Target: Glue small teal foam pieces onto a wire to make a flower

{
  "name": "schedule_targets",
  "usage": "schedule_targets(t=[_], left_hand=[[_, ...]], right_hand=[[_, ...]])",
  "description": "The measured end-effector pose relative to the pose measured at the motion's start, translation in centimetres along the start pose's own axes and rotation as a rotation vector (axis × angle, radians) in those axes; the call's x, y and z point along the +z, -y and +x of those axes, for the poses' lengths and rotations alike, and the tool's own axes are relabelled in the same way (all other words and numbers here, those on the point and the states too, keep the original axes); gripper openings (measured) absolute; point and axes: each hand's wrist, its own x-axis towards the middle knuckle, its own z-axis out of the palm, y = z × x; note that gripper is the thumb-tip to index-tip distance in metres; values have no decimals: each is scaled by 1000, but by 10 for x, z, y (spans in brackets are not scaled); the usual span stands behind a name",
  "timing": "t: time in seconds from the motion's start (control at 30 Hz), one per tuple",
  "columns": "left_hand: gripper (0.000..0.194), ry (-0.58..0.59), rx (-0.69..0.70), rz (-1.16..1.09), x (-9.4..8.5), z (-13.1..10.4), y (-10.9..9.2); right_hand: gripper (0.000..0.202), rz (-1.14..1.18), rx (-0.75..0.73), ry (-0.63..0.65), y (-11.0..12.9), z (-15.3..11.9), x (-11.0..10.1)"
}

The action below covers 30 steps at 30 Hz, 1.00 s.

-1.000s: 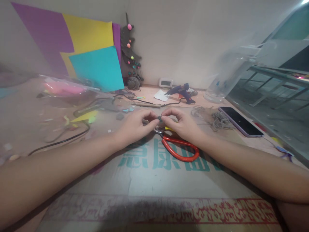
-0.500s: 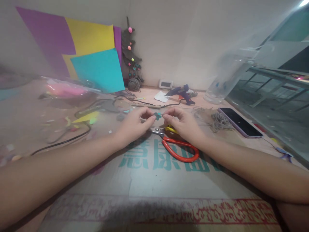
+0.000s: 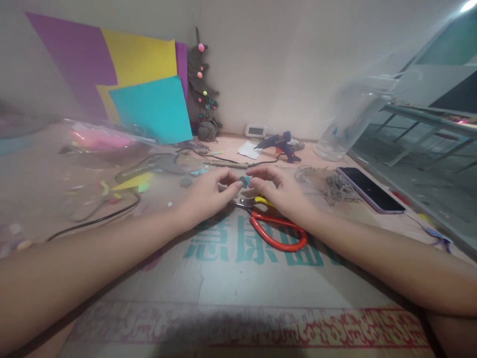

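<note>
Between my fingertips sits a small teal and grey flower-shaped piece [image 3: 245, 182], too small to make out in detail. My left hand [image 3: 218, 188] pinches it from the left with thumb and forefinger. From the right, the thumb and forefinger of my right hand [image 3: 279, 186] close on its teal edge. Scissors [image 3: 279, 244] with red handles lie on the board just below my hands, their blades partly hidden by my left hand. A yellow-handled tool [image 3: 264, 200] lies against them, mostly covered by my right hand.
A dark glue gun [image 3: 279, 145] stands behind my hands near a white digital clock [image 3: 255, 130]. To the right lie grey cord [image 3: 341, 188] and a phone [image 3: 370, 189]. Coloured sheets [image 3: 151, 112] lean on the wall at left. A clear plastic jug [image 3: 335, 134] stands back right.
My right hand has shifted slightly left, so its fingers close over the flower piece's teal edge. The piece has turned a little. My left hand has barely moved.
</note>
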Motion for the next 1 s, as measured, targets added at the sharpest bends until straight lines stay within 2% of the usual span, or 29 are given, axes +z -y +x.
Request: schedule_targets(t=[0.13, 0.33, 0.6, 1.0], left_hand=[[18, -7, -12, 18, -1, 0, -2], [15, -41, 136, 145, 1, -1, 4], [14, -26, 226, 201, 2, 0, 8], [17, -4, 220, 219, 1, -1, 8]], right_hand=[[25, 11, -15, -35, -2, 0, 0], [17, -47, -32, 41, -2, 1, -1], [13, -136, -55, 36, 3, 1, 0], [12, -162, -33, 33, 6, 0, 1]])
